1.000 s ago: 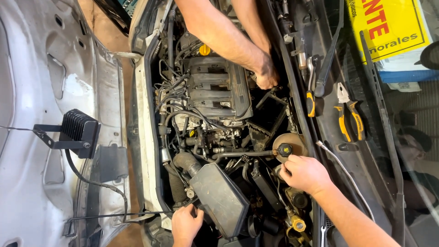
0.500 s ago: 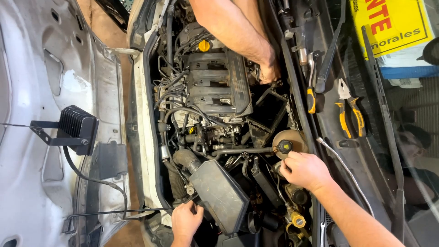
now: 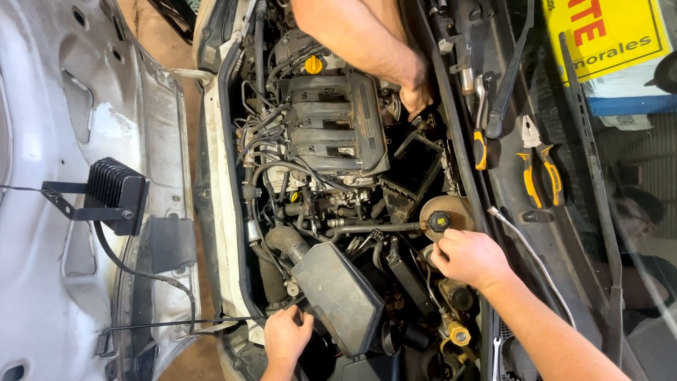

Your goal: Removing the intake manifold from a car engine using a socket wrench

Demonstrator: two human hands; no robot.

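While the engine bay is viewed from above, the left hand point(image 3: 285, 337) is seen curled against the near-left corner of the black, boxy plastic air-filter housing point(image 3: 338, 296), its fingers closed loosely on the edge; whether the edge is truly gripped or only steadied cannot be told. The right hand point(image 3: 471, 257) is closed into a loose fist just near of the round, tan coolant reservoir with a black cap point(image 3: 438, 221), the fingertips tucked down among the hoses, so what is pinched, if anything, is hidden. For the work in hand to be done well, the housing would best be kept steady by the left hand while the right feels for the fitting below, and nearby hoses should not be strained. A co-worker's arm point(image 3: 367, 42) is reached in from the far side, the hand placed beside the grey ribbed engine cover point(image 3: 331, 120). Yellow-handled pliers point(image 3: 539, 169) and a yellow-handled screwdriver point(image 3: 479, 134) are laid on the right cowl, and a black finned work lamp point(image 3: 113, 194) is hung at the left.
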